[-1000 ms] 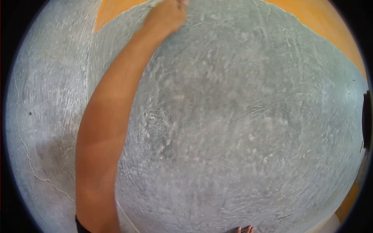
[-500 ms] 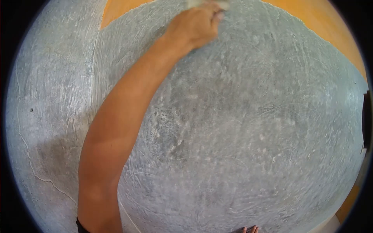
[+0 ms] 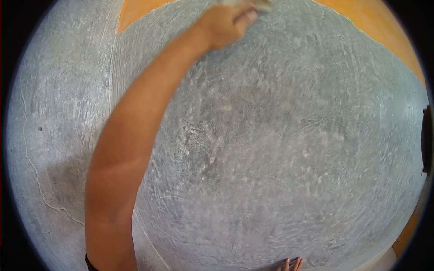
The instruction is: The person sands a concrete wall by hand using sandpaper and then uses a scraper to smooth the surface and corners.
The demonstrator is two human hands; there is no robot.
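My left hand (image 3: 224, 26) is at the top of the view, its fingers closed round a pale, flat-edged tool (image 3: 261, 5). The top of this tool is cut off and blurred, so its exact kind does not show. It is held against the grey, scratched wall surface (image 3: 271, 135), just below the orange painted part. At the bottom edge, the fingertips of my right hand (image 3: 291, 265) lie stretched and slightly apart on the same wall, with nothing seen in them. The rest of that hand is out of view.
Orange paint (image 3: 384, 27) with a ragged edge borders the grey at the upper right, and another orange patch (image 3: 140, 12) is at the upper left. A vertical ridge and a thin crack (image 3: 34, 169) run down the left side. A dark object (image 3: 426, 140) juts in at the right edge.
My left hand has shifted slightly left and down, and the tool has tilted, its visible end now further right. More of my right fingers shows at the bottom edge.
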